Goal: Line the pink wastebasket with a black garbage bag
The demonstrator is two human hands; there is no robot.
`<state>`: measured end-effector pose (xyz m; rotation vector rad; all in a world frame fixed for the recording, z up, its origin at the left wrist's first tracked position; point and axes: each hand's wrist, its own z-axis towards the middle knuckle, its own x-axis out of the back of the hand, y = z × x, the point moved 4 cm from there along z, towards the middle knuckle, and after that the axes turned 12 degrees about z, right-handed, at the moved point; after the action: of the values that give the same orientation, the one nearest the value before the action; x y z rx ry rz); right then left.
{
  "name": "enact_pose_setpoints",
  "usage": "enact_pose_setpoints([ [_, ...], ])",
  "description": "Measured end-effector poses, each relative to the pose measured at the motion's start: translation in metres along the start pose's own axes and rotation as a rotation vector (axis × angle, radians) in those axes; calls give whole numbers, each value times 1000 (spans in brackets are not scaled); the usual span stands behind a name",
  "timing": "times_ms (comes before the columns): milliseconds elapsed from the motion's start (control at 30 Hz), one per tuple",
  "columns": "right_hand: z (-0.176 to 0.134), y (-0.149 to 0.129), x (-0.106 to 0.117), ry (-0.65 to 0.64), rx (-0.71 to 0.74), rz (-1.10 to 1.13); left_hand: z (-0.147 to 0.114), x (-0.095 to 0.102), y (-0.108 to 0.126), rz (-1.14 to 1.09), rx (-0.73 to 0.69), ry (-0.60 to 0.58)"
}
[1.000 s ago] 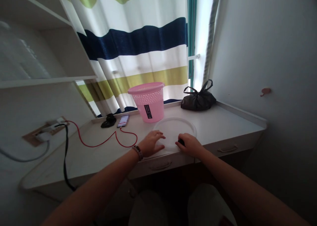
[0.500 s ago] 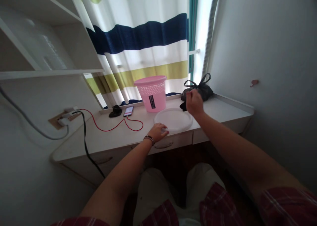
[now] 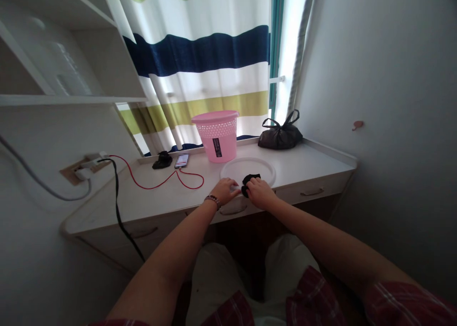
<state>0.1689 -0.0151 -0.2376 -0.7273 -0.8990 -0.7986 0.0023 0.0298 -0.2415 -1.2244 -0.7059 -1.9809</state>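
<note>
Along the front of the tabletop [image 3: 303,162], the left hand [image 3: 223,192] curls at the near-left rim of the pale round lid [image 3: 246,167]; whether it grips cannot be told. Just rightward, over the lid's front, a crumpled black bundle [image 3: 251,178], long axis unclear, is pinched in the right hand [image 3: 260,193], the nearer of the two.

Two bare forearms [image 3: 310,231] stretch forward and converge, the left hand [image 3: 224,191] palm-down and loosely curved, the right hand [image 3: 261,193] (just beside it, knuckles up) bent into a grip.
</note>
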Motion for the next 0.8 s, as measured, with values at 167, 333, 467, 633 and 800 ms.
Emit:
enact_pose_setpoints([
  [167,-11,8,-3,58,159,-25,-3,2,-14,-25,-40,-31],
  [333,-23,51,8,108,263,18,-11,12,-43,-38,-128,-103],
  [467,-16,66,9,109,259,50,-11,19,-45,11,-107,-124],
  [633,-1,43,-1,127,177,46,-10,15,1,134,-63,-59],
  [800,0,18,-11,171,112,27,-4,-3,46,192,-114,-18],
])
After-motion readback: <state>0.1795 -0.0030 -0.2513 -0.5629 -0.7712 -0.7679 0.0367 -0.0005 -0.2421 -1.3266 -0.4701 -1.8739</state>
